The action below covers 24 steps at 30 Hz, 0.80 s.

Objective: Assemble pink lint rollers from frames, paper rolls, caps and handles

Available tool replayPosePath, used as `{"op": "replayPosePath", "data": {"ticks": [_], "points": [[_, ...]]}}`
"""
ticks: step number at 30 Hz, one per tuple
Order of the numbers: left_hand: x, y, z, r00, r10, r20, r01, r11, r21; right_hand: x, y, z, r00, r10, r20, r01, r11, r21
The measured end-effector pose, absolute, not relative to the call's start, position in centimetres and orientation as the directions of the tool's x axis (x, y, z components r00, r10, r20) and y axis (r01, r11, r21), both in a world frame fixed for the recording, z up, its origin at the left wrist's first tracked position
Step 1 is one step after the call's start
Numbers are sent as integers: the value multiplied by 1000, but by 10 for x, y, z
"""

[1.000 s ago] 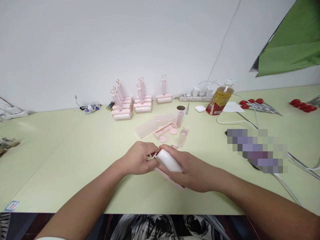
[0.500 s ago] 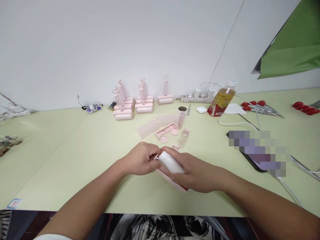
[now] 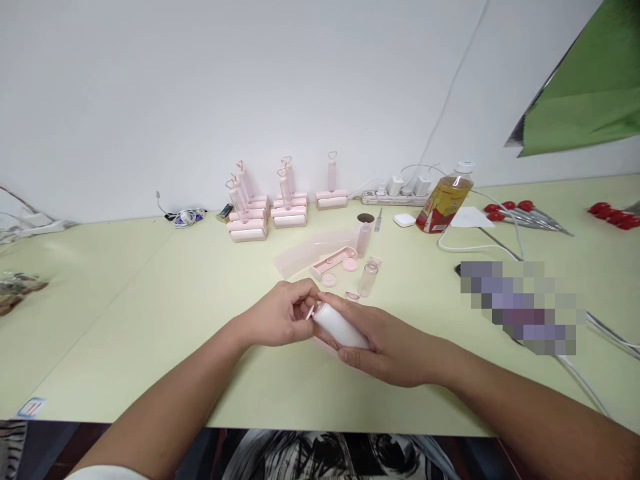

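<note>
My right hand is wrapped round a white lint roller roll with pink casing beneath it. The roll lies tilted, its far end toward my left hand. There my left hand is closed, thumb and fingers pinching a small pale pink end piece beside the roll's end. Its fingers partly hide that piece. Just beyond my hands lie an open pink casing half, two pink discs and a clear bottle-like tube. A pink tube stands behind them.
Several pink lint rollers with heart-topped handles line the wall. Rightward are a power strip, a drink bottle, red-handled tools and a blurred-out phone with cables. A translucent sleeve lies mid-table.
My left hand has shifted very slightly up and left with the end piece. The roll is tipped a little in my right hand, and less pink casing shows below it.
</note>
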<state>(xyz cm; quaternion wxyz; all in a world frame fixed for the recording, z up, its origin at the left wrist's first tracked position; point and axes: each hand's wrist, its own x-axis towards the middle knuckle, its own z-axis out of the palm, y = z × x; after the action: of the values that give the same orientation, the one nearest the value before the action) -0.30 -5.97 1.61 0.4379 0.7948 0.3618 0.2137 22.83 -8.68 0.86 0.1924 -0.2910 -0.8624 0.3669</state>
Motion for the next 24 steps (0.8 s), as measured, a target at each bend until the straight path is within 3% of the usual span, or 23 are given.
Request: {"op": "replayPosePath", "data": {"ticks": [6,11,16,24], "points": [[-3,-61,16,733,661,160,249,-479,842,230,-86,-3,-669,730,136,421,524,-741],[5,-66,4,658,697,285,293,-586,755,228,-87,-4,-684,705,190,385,569,-726],[6,-66,-2,605,755,252,424,-574,700,225,-87,-1,-716,676,174,338,555,-760],[6,-63,-1,591,767,248,480,-583,656,225,-88,-1,-708,696,118,384,520,-763]]}}
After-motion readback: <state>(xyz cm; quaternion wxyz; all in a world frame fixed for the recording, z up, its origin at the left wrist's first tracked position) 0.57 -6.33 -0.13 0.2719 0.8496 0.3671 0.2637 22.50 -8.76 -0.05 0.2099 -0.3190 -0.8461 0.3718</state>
